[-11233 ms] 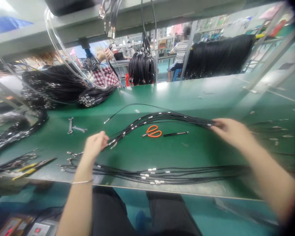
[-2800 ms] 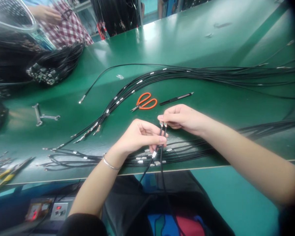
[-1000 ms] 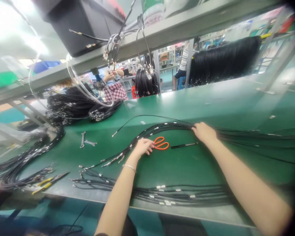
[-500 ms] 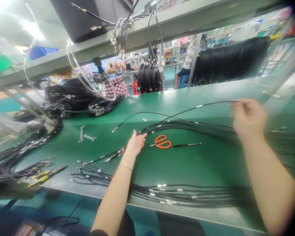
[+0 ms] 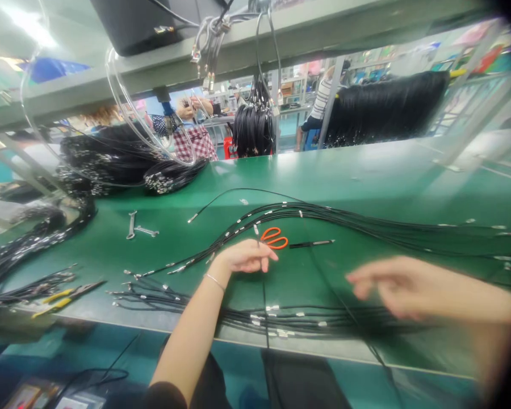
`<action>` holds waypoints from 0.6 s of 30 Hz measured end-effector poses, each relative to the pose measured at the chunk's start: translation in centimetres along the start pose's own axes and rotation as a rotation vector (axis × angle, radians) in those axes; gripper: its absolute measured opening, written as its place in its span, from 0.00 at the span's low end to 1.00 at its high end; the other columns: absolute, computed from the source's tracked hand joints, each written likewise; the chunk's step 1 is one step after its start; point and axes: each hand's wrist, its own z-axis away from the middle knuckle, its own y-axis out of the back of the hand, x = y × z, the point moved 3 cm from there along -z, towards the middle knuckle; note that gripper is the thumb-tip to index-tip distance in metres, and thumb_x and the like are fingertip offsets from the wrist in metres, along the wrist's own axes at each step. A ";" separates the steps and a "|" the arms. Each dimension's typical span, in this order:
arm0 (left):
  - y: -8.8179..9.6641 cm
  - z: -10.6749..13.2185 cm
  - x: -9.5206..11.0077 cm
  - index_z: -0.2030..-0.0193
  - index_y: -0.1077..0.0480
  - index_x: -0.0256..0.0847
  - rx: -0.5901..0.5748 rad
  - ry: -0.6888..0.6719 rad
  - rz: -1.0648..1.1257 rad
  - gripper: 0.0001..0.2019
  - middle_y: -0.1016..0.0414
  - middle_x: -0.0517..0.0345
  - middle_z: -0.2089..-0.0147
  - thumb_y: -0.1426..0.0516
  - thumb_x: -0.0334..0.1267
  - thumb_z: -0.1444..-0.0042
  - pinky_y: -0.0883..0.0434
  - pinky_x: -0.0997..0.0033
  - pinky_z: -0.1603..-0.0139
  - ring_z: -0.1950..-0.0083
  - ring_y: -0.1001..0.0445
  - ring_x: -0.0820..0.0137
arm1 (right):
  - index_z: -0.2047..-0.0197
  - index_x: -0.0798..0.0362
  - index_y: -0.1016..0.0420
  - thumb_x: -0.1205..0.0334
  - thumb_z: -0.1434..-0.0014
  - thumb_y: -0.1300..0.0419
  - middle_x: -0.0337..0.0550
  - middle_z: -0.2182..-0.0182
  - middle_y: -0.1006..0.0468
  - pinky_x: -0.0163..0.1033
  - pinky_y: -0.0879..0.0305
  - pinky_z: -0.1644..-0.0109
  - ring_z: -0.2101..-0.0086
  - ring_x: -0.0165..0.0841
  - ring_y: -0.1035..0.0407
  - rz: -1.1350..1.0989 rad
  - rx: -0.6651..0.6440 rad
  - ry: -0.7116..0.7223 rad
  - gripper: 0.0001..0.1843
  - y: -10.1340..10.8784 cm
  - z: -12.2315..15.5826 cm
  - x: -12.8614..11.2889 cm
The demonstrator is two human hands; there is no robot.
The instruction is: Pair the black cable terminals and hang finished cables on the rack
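My left hand (image 5: 246, 258) was closed on a single black cable (image 5: 263, 284), its white-tagged end (image 5: 256, 229) poking up just above my fingers, next to the orange-handled scissors (image 5: 276, 238). Half a second earlier my right hand (image 5: 400, 287) had been lifting a cable off the curved cable bundle (image 5: 340, 213); now it was low and blurred, fingers loosely parted, nothing visible between them. I judged that one cable had come clear of the others and passed to my left hand.

From that grip the cable hung down across the near row of cables (image 5: 349, 318) and over the front edge of the green surface (image 5: 332, 176). Another strand (image 5: 326, 278) slanted past my right hand and over the same edge; I couldn't tell whether it was the same cable.

The open room lay beyond the curved bundle, and between the slim black tool (image 5: 311, 244) and the near row. At the left, spanners (image 5: 132, 225) and yellow-handled pliers (image 5: 70, 298) left less space.
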 end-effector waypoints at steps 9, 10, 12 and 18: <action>-0.4 -0.7 0.2 0.51 0.31 0.33 0.166 -0.238 -0.054 0.22 0.31 0.63 0.75 0.37 0.49 0.44 0.49 0.84 0.89 0.85 0.43 0.82 | 0.47 0.61 0.30 0.44 0.46 0.35 0.47 0.68 0.21 0.29 0.53 0.83 0.83 0.20 0.46 -0.257 0.115 0.015 0.32 -4.1 -10.0 -1.1; -0.5 -0.9 0.2 0.48 0.32 0.35 0.209 -0.275 -0.047 0.23 0.32 0.65 0.75 0.40 0.51 0.41 0.50 0.84 0.89 0.86 0.44 0.83 | 0.49 0.60 0.29 0.43 0.45 0.36 0.45 0.70 0.22 0.29 0.55 0.84 0.84 0.20 0.47 -0.274 0.105 0.039 0.31 -4.3 -10.1 -1.6; -0.8 -1.1 0.2 0.45 0.35 0.38 0.274 -0.326 -0.039 0.22 0.35 0.68 0.78 0.45 0.54 0.37 0.53 0.85 0.89 0.87 0.49 0.83 | 0.54 0.60 0.27 0.41 0.46 0.37 0.41 0.75 0.25 0.29 0.56 0.84 0.85 0.19 0.47 -0.312 0.068 0.087 0.29 -4.9 -10.2 -2.7; -3.2 -1.3 -0.6 0.56 0.30 0.35 0.151 -0.246 -0.097 0.19 0.33 0.64 0.80 0.43 0.52 0.39 0.53 0.84 0.90 0.89 0.48 0.82 | 0.60 0.57 0.26 0.38 0.47 0.38 0.34 0.80 0.31 0.29 0.56 0.85 0.87 0.19 0.48 -0.460 0.105 0.170 0.28 -7.6 -10.5 -4.9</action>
